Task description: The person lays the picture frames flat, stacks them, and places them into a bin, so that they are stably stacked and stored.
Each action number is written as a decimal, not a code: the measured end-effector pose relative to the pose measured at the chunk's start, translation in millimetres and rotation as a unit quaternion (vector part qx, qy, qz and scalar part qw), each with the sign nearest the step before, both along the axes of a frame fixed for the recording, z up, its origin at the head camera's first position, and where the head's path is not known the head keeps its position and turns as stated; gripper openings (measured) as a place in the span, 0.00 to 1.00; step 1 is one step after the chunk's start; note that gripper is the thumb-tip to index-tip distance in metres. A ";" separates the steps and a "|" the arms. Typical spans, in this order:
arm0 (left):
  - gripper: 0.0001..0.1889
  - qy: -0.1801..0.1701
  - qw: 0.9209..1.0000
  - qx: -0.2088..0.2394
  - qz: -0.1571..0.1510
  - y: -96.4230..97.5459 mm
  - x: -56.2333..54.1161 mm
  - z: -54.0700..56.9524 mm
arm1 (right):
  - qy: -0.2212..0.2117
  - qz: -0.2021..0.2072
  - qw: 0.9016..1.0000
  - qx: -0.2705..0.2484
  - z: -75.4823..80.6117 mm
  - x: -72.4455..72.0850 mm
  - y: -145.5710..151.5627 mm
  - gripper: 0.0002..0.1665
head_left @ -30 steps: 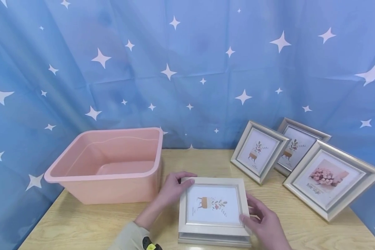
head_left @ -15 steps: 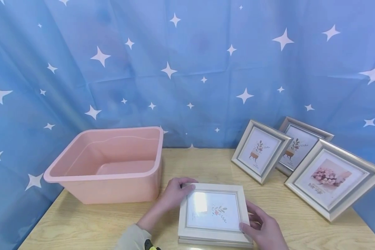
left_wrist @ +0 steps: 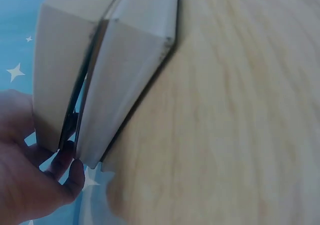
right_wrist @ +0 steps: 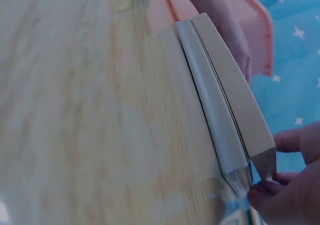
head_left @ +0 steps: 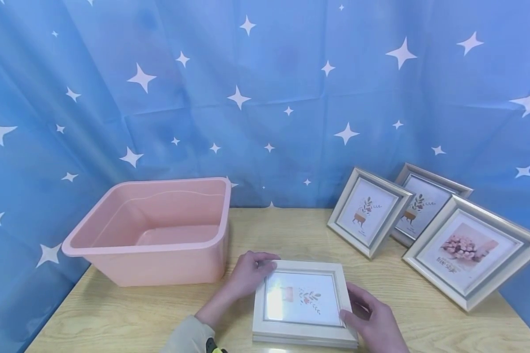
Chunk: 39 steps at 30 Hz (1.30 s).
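Note:
A cream picture frame (head_left: 304, 328) with a potted-plant print lies flat, face up, on top of a second picture frame (left_wrist: 130, 60). My left hand (head_left: 249, 277) holds the upper frame at its far left corner, thumb on the face. At its right side my right hand (head_left: 377, 318) pinches the edge, thumb on top and fingers below. In the left wrist view a narrow gap parts the two frames at the corner, and some fingertips are at that gap. The lower frame lies on the wooden table (head_left: 128, 323), mostly hidden.
A pink plastic tub (head_left: 159, 267) stands at the back left. On the right, three silver frames stand tilted: a small plant print (head_left: 366, 215), another plant print (head_left: 417, 211) behind, and a flower picture (head_left: 468, 250) in front. A blue star curtain (head_left: 265, 122) hangs behind the table.
The upper frame has come down onto the lower one, and the wide gap at the near edge has narrowed. Both hands have kept their hold on it; over the last half second little moves.

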<state>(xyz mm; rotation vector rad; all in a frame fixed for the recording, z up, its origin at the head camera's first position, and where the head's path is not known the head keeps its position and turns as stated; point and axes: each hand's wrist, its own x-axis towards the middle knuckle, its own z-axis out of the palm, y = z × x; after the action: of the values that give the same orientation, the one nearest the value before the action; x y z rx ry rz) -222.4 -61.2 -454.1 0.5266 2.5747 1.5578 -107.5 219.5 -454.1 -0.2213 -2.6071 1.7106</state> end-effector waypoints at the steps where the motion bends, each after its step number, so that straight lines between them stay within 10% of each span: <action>1: 0.10 -0.001 1.000 0.001 0.001 -0.1 -0.2 -0.5 | 0.002 0.002 1.000 -0.008 -0.6 0.5 0.0 0.37; 13: 0.08 0.008 1.000 0.010 0.016 -0.9 -3.9 -6.6 | -0.036 0.014 0.999 -0.017 -2.2 -1.8 -3.4 0.32; 39: 0.08 -0.023 0.999 0.020 0.018 -1.2 -6.9 -9.4 | 0.027 0.039 0.999 -0.017 -2.5 1.4 6.4 0.33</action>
<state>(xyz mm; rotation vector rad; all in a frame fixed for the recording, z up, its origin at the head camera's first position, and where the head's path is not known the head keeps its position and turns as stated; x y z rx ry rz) -229.4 -62.3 -463.4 0.4449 2.5388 1.6169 -106.1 225.9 -456.6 -0.0741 -2.5819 1.7605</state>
